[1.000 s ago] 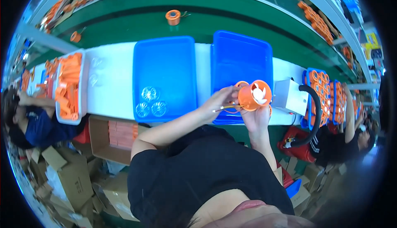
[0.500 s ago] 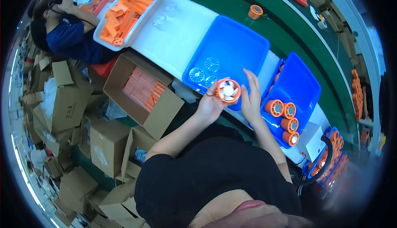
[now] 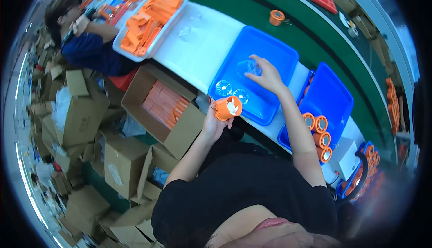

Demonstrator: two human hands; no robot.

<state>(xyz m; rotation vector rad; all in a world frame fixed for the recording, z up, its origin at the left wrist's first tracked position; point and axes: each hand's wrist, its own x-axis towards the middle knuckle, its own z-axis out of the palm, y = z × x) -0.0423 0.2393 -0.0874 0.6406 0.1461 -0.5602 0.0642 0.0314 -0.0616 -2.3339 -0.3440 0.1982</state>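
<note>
An orange fan housing with white blades showing in its open end is tilted in my left hand, whose fingers are wrapped round it near the front edge of the blue tray. Over that tray my right hand is closed, thumb and fingers pinching a clear round fan cover. Two more clear covers, one at the left and another beside it, lie in the tray's near corner.
To the right, a blue bin has orange housings at its near edge. A white bin of orange parts stands at the far left, with a co-worker next to it. An open carton and other boxes stand left of the table.
My right hand has moved from beside the housing out over the blue tray and now pinches a clear cover. My left hand has shifted left and tipped the housing sideways.
</note>
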